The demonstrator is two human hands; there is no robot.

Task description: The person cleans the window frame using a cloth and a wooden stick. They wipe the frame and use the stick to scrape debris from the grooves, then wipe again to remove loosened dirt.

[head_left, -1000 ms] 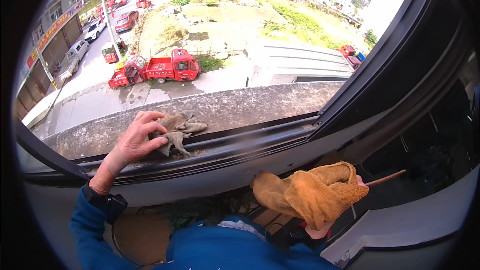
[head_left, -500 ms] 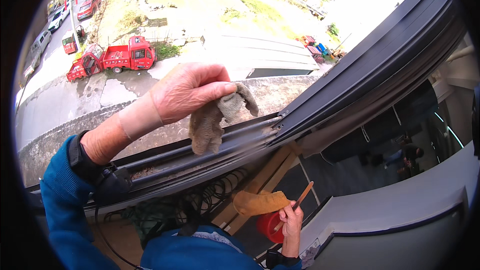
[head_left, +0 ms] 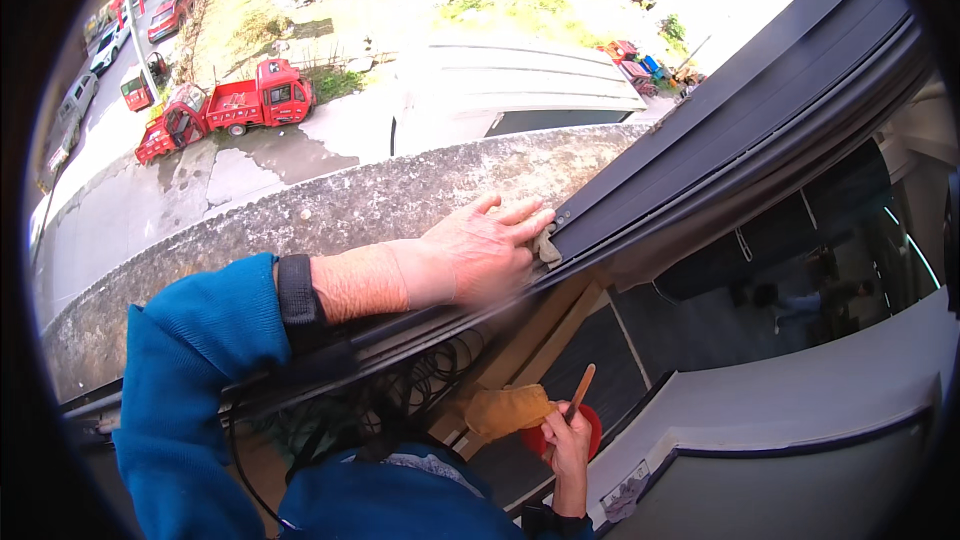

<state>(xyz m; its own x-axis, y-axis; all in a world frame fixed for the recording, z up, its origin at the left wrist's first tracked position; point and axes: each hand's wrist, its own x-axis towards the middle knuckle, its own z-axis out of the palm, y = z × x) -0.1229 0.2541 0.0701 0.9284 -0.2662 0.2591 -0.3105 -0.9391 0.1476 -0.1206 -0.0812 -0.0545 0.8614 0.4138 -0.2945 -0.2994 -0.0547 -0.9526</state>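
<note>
My left hand [head_left: 480, 252] presses a grey-brown rag [head_left: 547, 248] into the corner where the dark window frame [head_left: 720, 140] meets the sill track [head_left: 390, 340]. Only a bit of the rag shows past the fingers, and the thumb side is blurred. Lower down, inside the room, my right hand [head_left: 568, 445] is closed round a slim wooden stick [head_left: 580, 390] and one end of a yellow-brown cloth [head_left: 508, 410]. The cloth sticks out leftward from the fingers. Partly hidden behind that hand is a red round container [head_left: 594, 430].
Beyond the track runs a rough concrete ledge [head_left: 330, 205], with red cargo tricycles [head_left: 262, 100] parked on the ground far below. Coiled dark cables [head_left: 425, 370] lie inside under the window. A pale partition edge [head_left: 760, 390] curves along the right.
My left hand has come down and right from above the track, bringing the hanging rag into the frame's corner. My right hand has shifted slightly left, still holding the stick and yellow cloth.
</note>
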